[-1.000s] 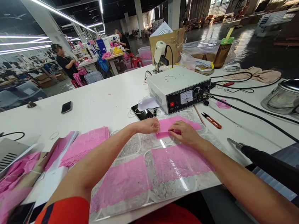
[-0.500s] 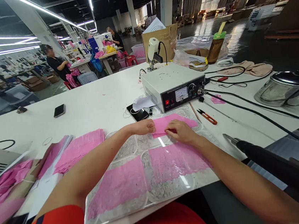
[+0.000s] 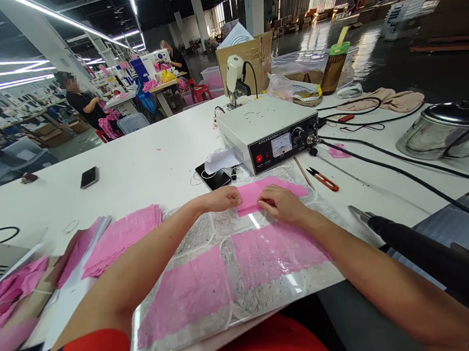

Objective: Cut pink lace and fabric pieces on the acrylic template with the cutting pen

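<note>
Two hands (image 3: 225, 198) (image 3: 283, 203) in closed pinches on pink fabric (image 3: 250, 193)

Nothing reads clearly from where I stand: the pale Chinese characters along the black front panel (image 3: 288, 146) of the control box (image 3: 268, 117), the marks beneath its red switch (image 3: 259, 158), the scale on its meter (image 3: 281, 145) and the lettering on a distant white bundle (image 3: 404, 17) all blur.

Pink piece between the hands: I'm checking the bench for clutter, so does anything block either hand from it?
Nothing visible does. The left hand meets the pink piece at its left end, the right hand at its near side. The snips lie off to the right.
</note>
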The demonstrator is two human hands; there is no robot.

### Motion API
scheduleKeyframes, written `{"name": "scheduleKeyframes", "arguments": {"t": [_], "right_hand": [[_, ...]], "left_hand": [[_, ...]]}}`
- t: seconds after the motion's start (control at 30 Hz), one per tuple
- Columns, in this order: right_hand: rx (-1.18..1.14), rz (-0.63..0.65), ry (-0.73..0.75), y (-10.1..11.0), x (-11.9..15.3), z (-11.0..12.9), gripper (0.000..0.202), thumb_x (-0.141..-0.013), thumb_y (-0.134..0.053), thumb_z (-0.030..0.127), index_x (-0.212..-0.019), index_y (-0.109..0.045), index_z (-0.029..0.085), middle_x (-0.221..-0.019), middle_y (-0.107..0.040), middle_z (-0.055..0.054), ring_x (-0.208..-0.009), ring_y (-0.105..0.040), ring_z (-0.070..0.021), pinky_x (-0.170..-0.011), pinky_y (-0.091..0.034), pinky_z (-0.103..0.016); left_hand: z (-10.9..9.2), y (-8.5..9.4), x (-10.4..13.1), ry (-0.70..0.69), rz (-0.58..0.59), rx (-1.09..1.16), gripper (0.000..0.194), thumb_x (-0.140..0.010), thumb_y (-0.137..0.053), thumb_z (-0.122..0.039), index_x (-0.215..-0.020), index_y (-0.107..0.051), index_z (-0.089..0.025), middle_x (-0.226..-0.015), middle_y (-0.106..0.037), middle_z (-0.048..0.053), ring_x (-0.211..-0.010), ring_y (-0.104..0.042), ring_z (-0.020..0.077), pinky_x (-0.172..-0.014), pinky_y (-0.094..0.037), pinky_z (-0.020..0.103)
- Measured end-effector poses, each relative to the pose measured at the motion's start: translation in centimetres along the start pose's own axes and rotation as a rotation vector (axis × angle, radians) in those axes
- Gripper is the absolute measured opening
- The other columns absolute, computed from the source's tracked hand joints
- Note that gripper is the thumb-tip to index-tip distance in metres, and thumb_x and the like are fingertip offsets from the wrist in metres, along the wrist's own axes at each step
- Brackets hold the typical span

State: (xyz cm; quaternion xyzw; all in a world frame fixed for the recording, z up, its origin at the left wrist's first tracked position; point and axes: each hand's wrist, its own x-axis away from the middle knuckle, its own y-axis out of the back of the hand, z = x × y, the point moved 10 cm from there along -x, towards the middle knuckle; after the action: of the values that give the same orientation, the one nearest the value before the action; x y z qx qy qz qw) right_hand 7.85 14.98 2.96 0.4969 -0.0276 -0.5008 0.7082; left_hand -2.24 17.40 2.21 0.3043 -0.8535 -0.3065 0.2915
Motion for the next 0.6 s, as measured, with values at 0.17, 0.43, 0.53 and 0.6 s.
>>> {"name": "scheduleKeyframes", "arguments": {"t": [0.17, 0.43, 0.53, 0.6], "right_hand": [[-0.007, 0.003, -0.022, -0.1, 0.0, -0.3, 0.017, -0.086, -0.049, 0.019, -0.072, -0.058, 0.019, -0.075, -0.062, -0.005, -0.074, -0.052, -0.0186, -0.068, -0.042, -0.031], [-0.014, -0.008, -0.048, -0.3, -0.1, -0.8, 0.016, -0.085, -0.052, 0.019, -0.071, -0.058, 0.019, -0.072, -0.061, -0.004, -0.072, -0.053, -0.0174, -0.065, -0.041, -0.029], [-0.006, -0.019, -0.053, -0.2, -0.1, -0.8, 0.011, -0.082, -0.056, 0.018, -0.071, -0.058, 0.019, -0.073, -0.062, -0.003, -0.072, -0.054, -0.0167, -0.063, -0.042, -0.027], [0.017, -0.034, -0.059, 0.1, 0.0, -1.0, 0.006, -0.079, -0.059, 0.017, -0.073, -0.058, 0.019, -0.075, -0.063, -0.003, -0.074, -0.054, -0.0172, -0.064, -0.043, -0.028]], "left_hand": [[0.1, 0.6, 0.7, 0.017, -0.112, 0.038, 0.022, -0.083, -0.047, -0.032, -0.069, -0.051, -0.016, -0.064, -0.046, -0.001, -0.058, -0.041, 0.0113, -0.054, -0.033, 0.024], [0.1, 1.5, 1.5, 0.003, -0.332, 0.011, 0.019, -0.07, -0.068, -0.031, -0.08, -0.063, -0.016, -0.086, -0.064, 0.004, -0.081, -0.055, 0.0167, -0.074, -0.043, 0.028], [0.0, 1.4, 1.5, -0.001, -0.358, 0.012, 0.011, -0.075, -0.06, -0.024, -0.068, -0.061, -0.016, -0.074, -0.063, 0.002, -0.071, -0.054, 0.014, -0.069, -0.042, 0.026], [-0.2, 1.8, 1.7, -0.004, -0.392, 0.019, 0.014, -0.077, -0.057, -0.024, -0.067, -0.06, -0.016, -0.071, -0.062, 0.001, -0.067, -0.053, 0.013, -0.066, -0.042, 0.026]]}}
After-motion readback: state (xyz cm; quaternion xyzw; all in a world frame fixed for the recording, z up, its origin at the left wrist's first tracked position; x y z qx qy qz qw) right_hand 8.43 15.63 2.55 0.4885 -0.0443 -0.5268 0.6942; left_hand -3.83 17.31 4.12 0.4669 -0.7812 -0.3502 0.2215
